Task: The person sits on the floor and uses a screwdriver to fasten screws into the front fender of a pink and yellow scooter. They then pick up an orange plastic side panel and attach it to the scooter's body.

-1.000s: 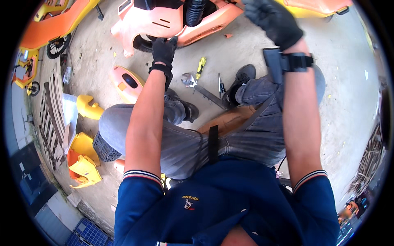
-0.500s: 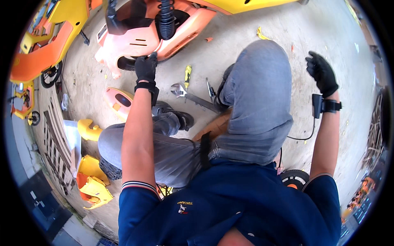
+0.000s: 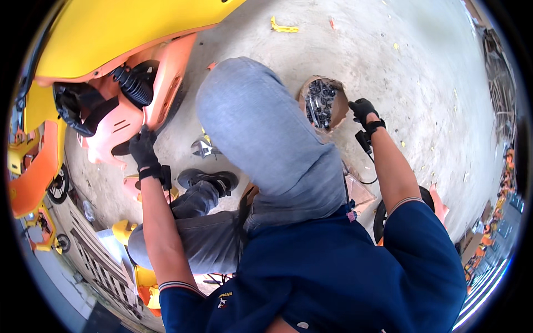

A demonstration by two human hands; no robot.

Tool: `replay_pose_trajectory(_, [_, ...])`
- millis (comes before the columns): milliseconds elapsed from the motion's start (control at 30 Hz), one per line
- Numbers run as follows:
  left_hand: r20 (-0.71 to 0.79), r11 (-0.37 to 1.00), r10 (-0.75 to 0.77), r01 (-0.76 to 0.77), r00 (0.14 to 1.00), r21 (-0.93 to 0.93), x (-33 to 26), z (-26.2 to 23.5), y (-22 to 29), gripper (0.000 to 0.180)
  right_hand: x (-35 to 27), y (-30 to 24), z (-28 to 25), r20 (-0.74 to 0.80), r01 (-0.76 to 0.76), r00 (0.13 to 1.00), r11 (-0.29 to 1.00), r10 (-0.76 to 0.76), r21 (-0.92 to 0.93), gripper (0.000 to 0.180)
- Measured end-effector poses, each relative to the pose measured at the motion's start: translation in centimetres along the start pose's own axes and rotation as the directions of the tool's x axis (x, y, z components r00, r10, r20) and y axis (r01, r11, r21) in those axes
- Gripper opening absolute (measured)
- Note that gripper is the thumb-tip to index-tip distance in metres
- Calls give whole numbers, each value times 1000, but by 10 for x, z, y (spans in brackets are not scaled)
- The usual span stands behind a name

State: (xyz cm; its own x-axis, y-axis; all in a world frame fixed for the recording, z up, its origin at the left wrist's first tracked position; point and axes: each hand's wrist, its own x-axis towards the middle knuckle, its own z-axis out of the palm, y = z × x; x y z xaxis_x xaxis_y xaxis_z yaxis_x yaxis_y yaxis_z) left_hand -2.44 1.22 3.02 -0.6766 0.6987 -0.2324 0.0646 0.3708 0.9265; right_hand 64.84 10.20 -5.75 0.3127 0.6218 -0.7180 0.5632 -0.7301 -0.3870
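My gloved left hand [image 3: 143, 149] grips the lower edge of a light orange body panel [image 3: 125, 119] on a scooter-like vehicle, its fingers partly hidden. On the other side, my gloved right hand [image 3: 363, 111] has its fingers curled at the right rim of a worn brown cardboard box [image 3: 340, 114]. Inside that box lie dark and silvery small parts [image 3: 320, 104], perhaps screws; they are too small to tell. An adjustable wrench [image 3: 203, 147] rests on the floor between my left hand and my raised knee, with its handle hidden behind the leg.
A black coil-spring shock absorber [image 3: 133, 87] and a large yellow panel [image 3: 127, 33] are above my left hand. A yellow scrap [image 3: 284, 26] lies on the concrete ahead. Behind my right arm is a wheel [image 3: 380, 222]. More orange vehicles [image 3: 41, 172] stand at far left.
The view has swung right. My right hand, apart from everything before, is now at the rim of the cardboard box, which has come into view beside my knee. My left hand stays at the panel.
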Motion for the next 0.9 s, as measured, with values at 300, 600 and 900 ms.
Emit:
replay_pose_trajectory(300, [35, 999, -4, 3, 999, 38, -2, -2, 0, 25, 15, 23, 32, 127, -40, 991, 998, 33, 56, 34])
replay_pose_trajectory(600, [62, 998, -44, 47, 997, -43, 2, -5, -7, 27, 21, 30, 31, 111, -27, 994, 997, 18, 73, 35])
replay_pose_trajectory(900, [9, 998, -14, 14, 1000, 63, -9, 4, 6, 26, -7, -15, 31, -98, 269, 962, 942, -254, 202, 28])
